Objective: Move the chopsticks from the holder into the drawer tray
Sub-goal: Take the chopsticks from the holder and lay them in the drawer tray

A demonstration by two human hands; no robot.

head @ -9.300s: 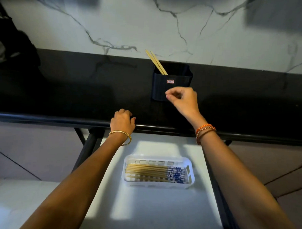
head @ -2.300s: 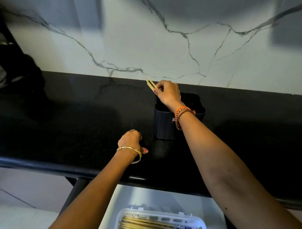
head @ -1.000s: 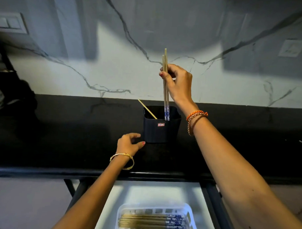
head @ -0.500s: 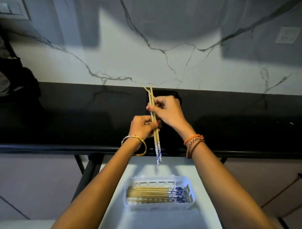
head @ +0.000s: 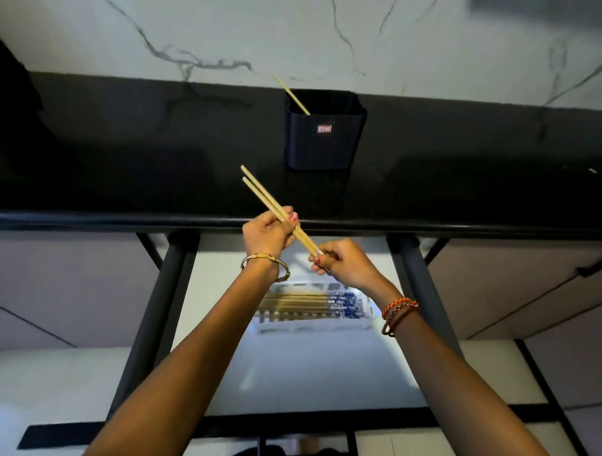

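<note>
Both hands hold a pair of wooden chopsticks (head: pixel 261 194) slanted over the counter's front edge. My left hand (head: pixel 267 235) grips them near the middle. My right hand (head: pixel 342 261) pinches their lower, patterned end. The dark holder (head: pixel 325 140) stands on the black counter behind, with one chopstick (head: pixel 292 95) leaning out of its left corner. Below my hands, the white slotted tray (head: pixel 315 325) sits in the open drawer, holding several chopsticks with blue-patterned tips laid side by side.
The black counter (head: pixel 124 160) runs across the view under a white marbled wall. Dark drawer rails (head: pixel 160 301) flank the white drawer floor (head: pixel 308 371). Closed cabinet fronts lie to either side, with a handle (head: pixel 595 267) at right.
The pair has tilted from near upright to a slant, top end to the left. Both hands have come forward and down, off the counter and over the drawer.
</note>
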